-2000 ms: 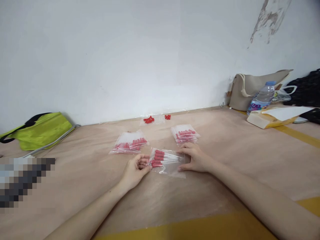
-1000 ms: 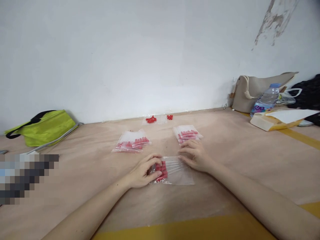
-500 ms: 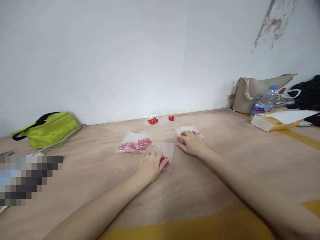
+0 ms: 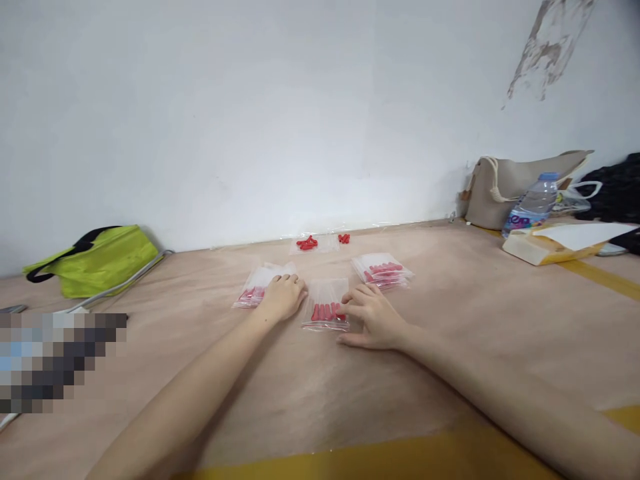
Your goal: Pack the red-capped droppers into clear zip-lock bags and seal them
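Note:
A clear zip bag (image 4: 327, 291) lies flat in the middle of the table, with several small red pieces in a row along its near side. My right hand (image 4: 375, 319) rests at this bag's right edge, fingers apart and thumb stretched out, fingertips touching the plastic. Over the right part of the left pile of bags (image 4: 250, 293) lies my left hand (image 4: 283, 297), palm down with its fingers stretched out; the fingertips are partly hidden. Beyond my right hand sits another pile of bags (image 4: 384, 270) holding red pieces.
Near the wall, loose red pieces (image 4: 307, 243) lie on clear plastic, with a smaller red cluster (image 4: 344, 238) beside them. At left is a lime-green pouch (image 4: 107, 260) with a cable. At right stand a beige bag (image 4: 500, 193), a water bottle (image 4: 530, 205) and a tissue pack (image 4: 550, 248).
My left hand has moved from the middle bag up onto the left pile. My right hand has come off the right pile, toward me, to the middle bag, which now lies flatter.

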`<move>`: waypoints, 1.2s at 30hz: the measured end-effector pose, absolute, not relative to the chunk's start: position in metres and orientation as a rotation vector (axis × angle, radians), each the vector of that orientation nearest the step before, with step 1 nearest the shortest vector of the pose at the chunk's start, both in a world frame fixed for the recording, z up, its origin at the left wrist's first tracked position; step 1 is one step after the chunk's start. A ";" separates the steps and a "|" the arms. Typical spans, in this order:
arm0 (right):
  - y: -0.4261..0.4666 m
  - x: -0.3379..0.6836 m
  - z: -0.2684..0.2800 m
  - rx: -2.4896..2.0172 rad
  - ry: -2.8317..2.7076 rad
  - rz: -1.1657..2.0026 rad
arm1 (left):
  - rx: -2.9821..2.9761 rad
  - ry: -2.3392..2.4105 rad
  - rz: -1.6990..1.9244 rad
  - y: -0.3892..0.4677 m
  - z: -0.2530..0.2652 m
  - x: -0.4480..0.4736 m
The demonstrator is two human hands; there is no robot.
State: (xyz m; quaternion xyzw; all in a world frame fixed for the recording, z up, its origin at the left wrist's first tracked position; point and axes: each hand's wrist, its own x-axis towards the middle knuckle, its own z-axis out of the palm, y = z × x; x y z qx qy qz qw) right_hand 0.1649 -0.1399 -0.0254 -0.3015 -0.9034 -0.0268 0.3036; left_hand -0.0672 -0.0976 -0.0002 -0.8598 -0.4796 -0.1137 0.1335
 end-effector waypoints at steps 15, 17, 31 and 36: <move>-0.116 0.202 -0.031 -0.545 -2.625 -0.510 | -2.931 -1.012 -0.845 -0.135 -0.034 -0.050; -0.113 0.202 -0.031 -0.481 -2.652 -0.616 | -2.920 -1.056 -0.922 -0.134 -0.035 -0.051; -0.106 0.184 -0.042 -0.760 -2.410 -0.595 | -2.764 -1.047 -0.839 -0.124 -0.038 -0.038; -0.108 0.183 -0.043 -0.705 -2.466 -0.674 | -2.723 -1.035 -0.738 -0.124 -0.037 -0.042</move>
